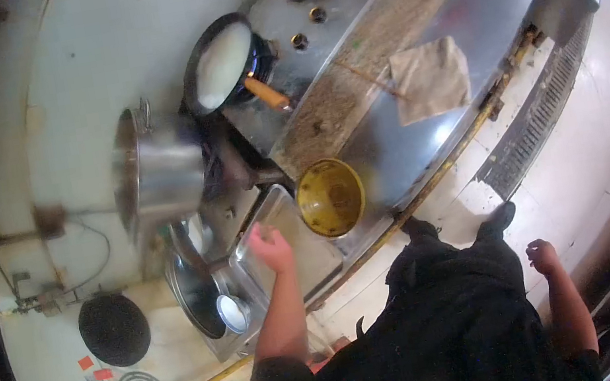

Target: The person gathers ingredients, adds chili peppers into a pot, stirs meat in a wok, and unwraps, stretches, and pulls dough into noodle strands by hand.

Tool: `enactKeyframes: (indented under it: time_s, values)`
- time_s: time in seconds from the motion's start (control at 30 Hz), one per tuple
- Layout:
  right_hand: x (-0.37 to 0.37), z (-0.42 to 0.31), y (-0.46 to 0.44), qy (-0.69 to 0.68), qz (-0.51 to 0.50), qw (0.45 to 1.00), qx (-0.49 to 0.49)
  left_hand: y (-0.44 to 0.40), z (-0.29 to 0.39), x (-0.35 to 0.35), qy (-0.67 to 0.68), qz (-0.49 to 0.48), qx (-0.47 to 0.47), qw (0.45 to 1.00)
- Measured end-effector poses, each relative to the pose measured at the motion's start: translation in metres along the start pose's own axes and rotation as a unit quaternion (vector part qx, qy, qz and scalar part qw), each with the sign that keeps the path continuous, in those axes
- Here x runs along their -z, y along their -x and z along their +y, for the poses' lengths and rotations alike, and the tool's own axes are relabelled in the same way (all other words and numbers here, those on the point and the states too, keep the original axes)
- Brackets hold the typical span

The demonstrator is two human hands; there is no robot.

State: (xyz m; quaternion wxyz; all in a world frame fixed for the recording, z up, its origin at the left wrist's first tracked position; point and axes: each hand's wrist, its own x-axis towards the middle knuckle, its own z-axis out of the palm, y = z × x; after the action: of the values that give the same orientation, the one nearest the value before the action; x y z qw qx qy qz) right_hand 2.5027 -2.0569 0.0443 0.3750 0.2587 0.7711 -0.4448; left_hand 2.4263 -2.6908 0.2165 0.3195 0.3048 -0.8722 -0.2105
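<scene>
**Left hand over the shallow metal tray**

The left hand (273, 250) is just left of the frame's centre, over the rectangular silver metal tray (316, 257), fingers bent inward; whether they grip anything, I cannot tell. The right hand (544, 257) hangs at the right of the frame, loosely open, with nothing visible in it.

For a tidy reach, I'd keep the wrist above the tray's rim and the forearm off the small white bowl (234, 314) at lower left. The elbow is best kept out from the round yellow bowl (329, 186) beside the tray, and the fingers away from the lit burner under the black pan (193, 88), upper left.

The tray looks shallow and straight-sided, its rim bright, its inside a dull beige; whether that is bare metal or a thin layer, I cannot tell.
</scene>
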Motion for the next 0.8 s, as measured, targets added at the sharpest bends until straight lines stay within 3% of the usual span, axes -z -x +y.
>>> enactKeyframes:
  time_s: [0.03, 0.1, 0.13, 0.17, 0.2, 0.27, 0.33, 0.37, 0.4, 0.47, 0.5, 0.57, 0.63, 0.7, 0.77, 0.8]
  values:
    - [0.015, 0.003, -0.007, -0.002, 0.001, 1.0, 0.006, 0.027, 0.029, -0.005, 0.002, 0.005, -0.003, 1.0]
    - [0.048, 0.017, -0.021, 0.025, -0.002, 0.999, 0.042, 0.079, 0.085, -0.019, -0.022, -0.086, -0.108, 0.99]
    - [0.066, 0.062, -0.047, 0.192, 0.035, 0.952, 0.237, 0.101, 0.11, -0.028, -0.021, -0.161, -0.127, 0.979]
    - [0.088, 0.05, -0.035, 0.18, 0.041, 0.954, 0.237, 0.126, 0.135, -0.042, -0.012, -0.241, -0.154, 0.958]
    - [0.106, 0.035, -0.021, 0.098, 0.058, 0.985, 0.133, 0.149, 0.16, -0.061, 0.019, -0.259, -0.17, 0.951]
    - [0.149, 0.013, 0.012, 0.096, 0.103, 0.986, 0.092, 0.188, 0.203, -0.092, -0.053, -0.471, -0.257, 0.842]
    - [0.181, 0.025, 0.024, 0.055, 0.139, 0.988, 0.044, 0.216, 0.238, -0.122, -0.105, -0.598, -0.262, 0.75]
    - [0.193, 0.039, 0.026, 0.091, 0.154, 0.98, 0.081, 0.226, 0.246, -0.134, -0.118, -0.628, -0.234, 0.733]
    - [0.206, 0.047, 0.026, 0.015, 0.148, 0.989, 0.011, 0.234, 0.255, -0.148, -0.137, -0.654, -0.205, 0.716]
    - [0.222, 0.054, 0.042, -0.024, 0.169, 0.985, 0.003, 0.242, 0.269, -0.178, -0.135, -0.731, -0.056, 0.666]
    - [0.222, 0.08, 0.031, -0.04, 0.186, 0.982, 0.014, 0.245, 0.279, -0.191, -0.133, -0.738, -0.072, 0.658]
    - [0.217, 0.12, 0.02, -0.113, 0.205, 0.972, -0.006, 0.25, 0.293, -0.218, -0.234, -0.71, -0.196, 0.634]
    - [0.227, 0.128, 0.028, -0.18, 0.172, 0.966, -0.068, 0.256, 0.285, -0.257, -0.23, -0.72, -0.211, 0.619]
    - [0.234, 0.152, 0.019, -0.184, 0.141, 0.969, -0.083, 0.262, 0.295, -0.314, -0.225, -0.731, -0.219, 0.606]
    - [0.247, 0.18, 0.005, -0.105, 0.16, 0.98, -0.059, 0.277, 0.323, -0.368, -0.298, -0.736, -0.301, 0.528]
    - [0.262, 0.189, -0.001, -0.078, 0.166, 0.981, -0.071, 0.289, 0.349, -0.391, -0.267, -0.733, -0.289, 0.555]
